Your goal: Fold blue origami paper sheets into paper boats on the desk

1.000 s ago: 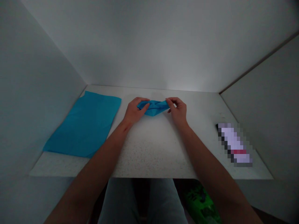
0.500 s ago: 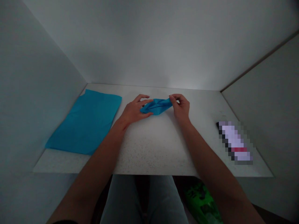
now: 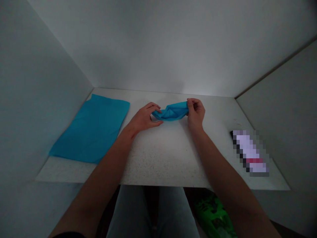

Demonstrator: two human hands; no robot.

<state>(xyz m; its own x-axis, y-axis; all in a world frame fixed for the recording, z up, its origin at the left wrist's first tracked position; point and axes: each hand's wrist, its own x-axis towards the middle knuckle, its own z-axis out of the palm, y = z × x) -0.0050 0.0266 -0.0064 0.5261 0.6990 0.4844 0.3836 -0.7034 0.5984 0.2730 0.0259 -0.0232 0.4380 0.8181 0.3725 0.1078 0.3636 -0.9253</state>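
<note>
A folded blue strip [image 3: 173, 111] of thin paper or cloth spans the gap between my hands, creased and puffed along its middle. My right hand [image 3: 196, 112] pinches its right end between thumb and fingers, with that end raised off the table. Around the left end curves my left hand [image 3: 148, 117], its fingertips touching the strip and its thumb apart below. A larger blue sheet [image 3: 91, 129] of similar colour lies flat to the left, close to my left forearm.
The white speckled table [image 3: 158, 165] has walls at its back and sides. At the right lies a pixelated, phone-like object [image 3: 250, 152] with a dark edge. Below the table's front edge a bright green item [image 3: 214, 211] shows beside my legs.
My right hand has moved slightly right, drawing the strip's right end with it. The strip looks longer and more opened. My left fingers have curled more over its left end.
</note>
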